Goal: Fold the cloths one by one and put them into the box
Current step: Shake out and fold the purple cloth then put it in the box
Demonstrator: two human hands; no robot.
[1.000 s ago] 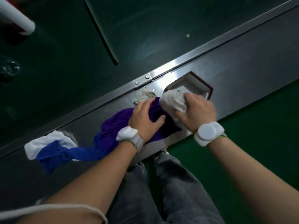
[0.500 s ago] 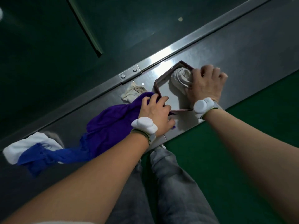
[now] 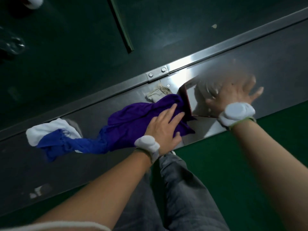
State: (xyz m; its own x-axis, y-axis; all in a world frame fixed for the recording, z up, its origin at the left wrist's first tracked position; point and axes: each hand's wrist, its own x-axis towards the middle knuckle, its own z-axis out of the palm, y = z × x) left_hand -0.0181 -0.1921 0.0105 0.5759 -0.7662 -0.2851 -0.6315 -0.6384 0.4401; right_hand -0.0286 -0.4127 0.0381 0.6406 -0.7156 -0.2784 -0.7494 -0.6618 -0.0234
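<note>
1. Vs half a sec ago: right hand (image 3: 233,97) has let go of the pale roll it was stuffing in. It's now a blur over the box (image 3: 184,101), fingers spread, gripping nothing. Left hand (image 3: 164,128) has gone from curled at the box edge to flat on the purple cloth (image 3: 131,120), fingers straight, pressing.
2. Pale cloth (image 3: 211,93) is just a smear inside the box, can't tell how neatly it sits.
3. Purple cloth is next, prob. It lies crumpled on the steel desk (image 3: 275,72), one end against the box wall, other end touching the blue cloth (image 3: 75,145), which lies over a white cloth (image 3: 50,130). A small beige rag (image 3: 157,94) sits just behind it.
4. Handling: thin, limp and light, and it'll likely slide on the polished steel. Best to pinch two corners or one edge, spread it flat, then fold.
5. Labels/writing: none readable anywhere, white wristbands incl.
</note>
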